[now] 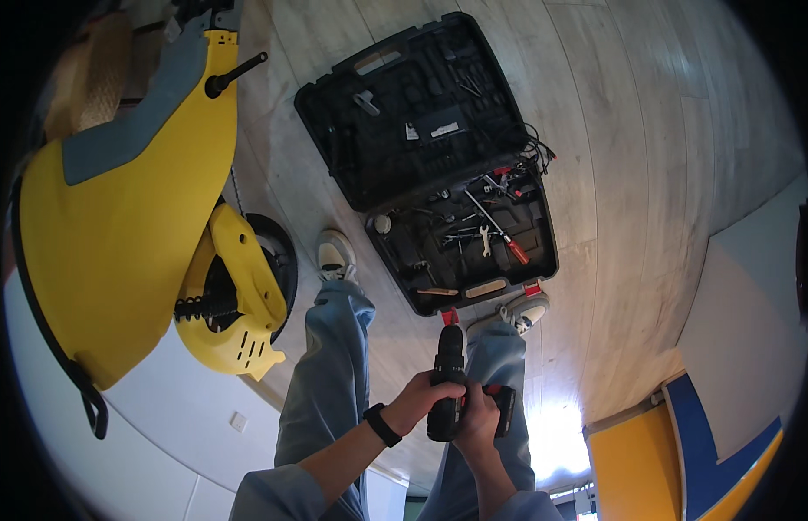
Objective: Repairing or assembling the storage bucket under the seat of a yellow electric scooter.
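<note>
A black cordless drill (pixel 448 369) is held between my two hands in front of my legs, its chuck pointing away from me. My right hand (pixel 479 417) is wrapped round its grip, with the battery end showing to the right. Against the drill's left side, my left hand (pixel 421 401) is closed with the thumb over the body; its other fingers are partly hidden. Beyond the drill lies an open black tool case (pixel 410 113) on the floor. In its near half are a screwdriver (pixel 516 251) with a red handle, a wrench (pixel 485 242) and several small metal tools.
On the left stands a large yellow and grey machine body (pixel 152 208) with a wheel (pixel 278 260) beneath. My shoes (pixel 335 253) are beside the case on wood-plank flooring (pixel 612 174). Cables (pixel 536 152) spill from the case's right side. A yellow and blue panel (pixel 637 460) stands at lower right.
</note>
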A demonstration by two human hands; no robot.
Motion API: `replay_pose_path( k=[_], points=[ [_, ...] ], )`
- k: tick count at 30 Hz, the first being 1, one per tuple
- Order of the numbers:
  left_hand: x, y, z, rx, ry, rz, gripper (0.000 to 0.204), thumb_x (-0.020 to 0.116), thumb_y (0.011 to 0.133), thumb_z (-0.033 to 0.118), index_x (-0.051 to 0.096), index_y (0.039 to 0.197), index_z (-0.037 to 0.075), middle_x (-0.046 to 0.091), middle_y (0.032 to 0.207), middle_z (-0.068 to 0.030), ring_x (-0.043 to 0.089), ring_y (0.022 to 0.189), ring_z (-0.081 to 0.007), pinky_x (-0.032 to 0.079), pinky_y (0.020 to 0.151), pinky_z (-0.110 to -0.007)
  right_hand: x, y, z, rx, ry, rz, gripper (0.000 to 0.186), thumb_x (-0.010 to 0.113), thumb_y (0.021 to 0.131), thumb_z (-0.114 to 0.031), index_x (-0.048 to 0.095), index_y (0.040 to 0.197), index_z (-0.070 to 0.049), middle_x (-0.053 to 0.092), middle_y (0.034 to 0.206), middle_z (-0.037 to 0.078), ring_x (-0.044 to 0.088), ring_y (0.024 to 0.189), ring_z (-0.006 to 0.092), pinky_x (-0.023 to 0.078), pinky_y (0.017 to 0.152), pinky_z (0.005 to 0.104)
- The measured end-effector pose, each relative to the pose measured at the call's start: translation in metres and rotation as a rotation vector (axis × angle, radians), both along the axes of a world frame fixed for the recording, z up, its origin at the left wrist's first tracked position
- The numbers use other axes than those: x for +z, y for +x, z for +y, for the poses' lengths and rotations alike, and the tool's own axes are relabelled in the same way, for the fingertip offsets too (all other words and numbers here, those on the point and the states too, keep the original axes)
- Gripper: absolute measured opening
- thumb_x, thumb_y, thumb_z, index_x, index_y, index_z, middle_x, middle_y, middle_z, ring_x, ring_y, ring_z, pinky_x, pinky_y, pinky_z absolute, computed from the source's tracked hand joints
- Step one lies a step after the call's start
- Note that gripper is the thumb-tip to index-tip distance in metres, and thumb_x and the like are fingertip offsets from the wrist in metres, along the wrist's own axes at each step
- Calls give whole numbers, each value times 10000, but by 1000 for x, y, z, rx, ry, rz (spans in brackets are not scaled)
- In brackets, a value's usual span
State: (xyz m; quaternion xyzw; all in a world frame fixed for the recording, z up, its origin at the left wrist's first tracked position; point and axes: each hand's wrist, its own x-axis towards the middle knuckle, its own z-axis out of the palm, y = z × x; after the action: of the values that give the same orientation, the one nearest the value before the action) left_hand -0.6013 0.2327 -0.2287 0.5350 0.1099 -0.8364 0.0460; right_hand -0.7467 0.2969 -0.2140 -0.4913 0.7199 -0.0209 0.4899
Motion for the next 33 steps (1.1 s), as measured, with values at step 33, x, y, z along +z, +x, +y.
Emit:
replay_pose_path(
  k=[33],
  points=[
    [-10, 15, -1, 37, 5, 36, 385, 659, 879, 180, 632, 1215, -5, 666, 1007, -64, 626, 949, -151, 479, 916, -297, -9, 18, -13, -3, -46, -28, 408, 745, 759, -109, 566, 1112, -9, 652, 769, 180, 671, 687, 368, 517, 626, 438]
  ],
)
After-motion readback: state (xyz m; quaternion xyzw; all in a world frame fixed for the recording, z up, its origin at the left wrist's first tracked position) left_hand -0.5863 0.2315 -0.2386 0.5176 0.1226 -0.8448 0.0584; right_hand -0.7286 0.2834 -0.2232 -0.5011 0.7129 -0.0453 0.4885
